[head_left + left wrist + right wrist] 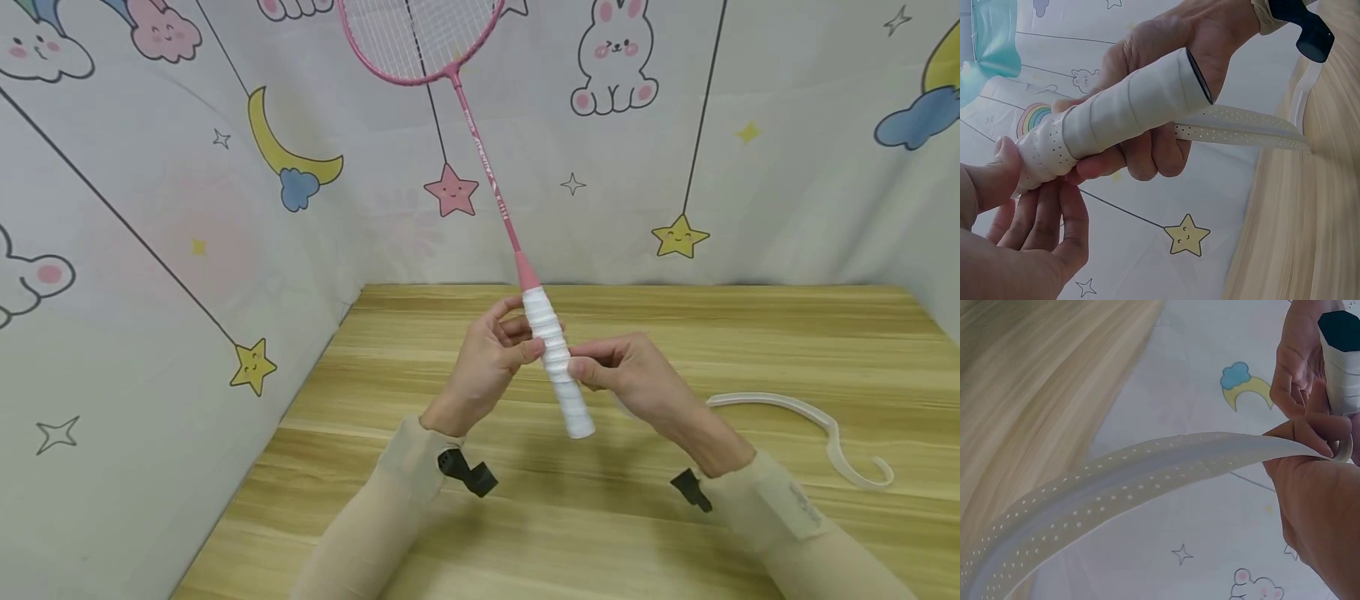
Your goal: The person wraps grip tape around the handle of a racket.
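Backdrop: white cloth wall (pixel 615 246) printed with stars, moons, clouds and rabbits
Surface: yellow-brown wood-grain bench (pixel 570 533) running up to it
Held up: pink badminton racket (pixel 486 158) with white strings, raised over the bench and tilted; head up and to the left, partly cut off by the top of the head view; pale lettering along the shaft
Grip end: round white wrapped handle (pixel 551 337), lowest part of the racket; dark butt end seen from both wrists; perforated, ridged wrap on the upper stretch, smoother white bands below
Left side: left hand (pixel 480 367) on the upper handle, fingers curled round behind, thumb on the front
Right side: right hand (pixel 645 375) beside the middle of the handle, fingers drawn narrow, thumb and fingers pinching a long white perforated strip (pixel 1135 481) close against the wrap
Loose length: strip trails from the right hand down to the bench, its tail lying there in a bend with a hooked tip, right of the hand
Wrists: cream long sleeves (pixel 382 517) on both arms, black device (pixel 468 473) at the left cuff, another at the right
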A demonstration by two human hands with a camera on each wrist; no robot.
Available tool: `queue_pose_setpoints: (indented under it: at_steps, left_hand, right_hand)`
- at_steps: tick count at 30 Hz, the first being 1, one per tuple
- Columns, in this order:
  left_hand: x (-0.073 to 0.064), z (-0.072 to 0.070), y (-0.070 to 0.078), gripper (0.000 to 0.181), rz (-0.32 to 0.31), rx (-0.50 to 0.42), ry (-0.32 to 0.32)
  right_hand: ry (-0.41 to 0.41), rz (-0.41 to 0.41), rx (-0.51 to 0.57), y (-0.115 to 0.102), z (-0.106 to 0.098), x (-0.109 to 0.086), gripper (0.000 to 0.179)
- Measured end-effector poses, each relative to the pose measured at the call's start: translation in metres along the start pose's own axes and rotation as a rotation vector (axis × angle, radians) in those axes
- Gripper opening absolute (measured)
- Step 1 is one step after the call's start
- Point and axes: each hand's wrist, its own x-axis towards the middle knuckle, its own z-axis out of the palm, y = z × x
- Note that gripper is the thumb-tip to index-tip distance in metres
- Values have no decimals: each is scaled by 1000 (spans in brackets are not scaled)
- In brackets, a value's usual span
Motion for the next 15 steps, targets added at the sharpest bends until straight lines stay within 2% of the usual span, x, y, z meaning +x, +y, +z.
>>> queue_pose_setpoints:
  at_steps: [3, 6, 11, 15]
  left_hand:
    - [0, -1, -1, 55, 1, 12, -11]
    - [-1, 1, -2, 60, 34, 93, 13]
    - [-2, 10, -6, 67, 138, 286, 119]
    - [-1, 16, -9, 66, 185, 366, 189]
  right_hand:
    - [17, -16, 1, 0, 1, 0, 35]
    - [72, -24, -9, 0, 4, 1, 31]
    - [159, -38, -73, 1, 11, 2, 27]
    - [198, -42, -130, 2, 16, 1, 28]
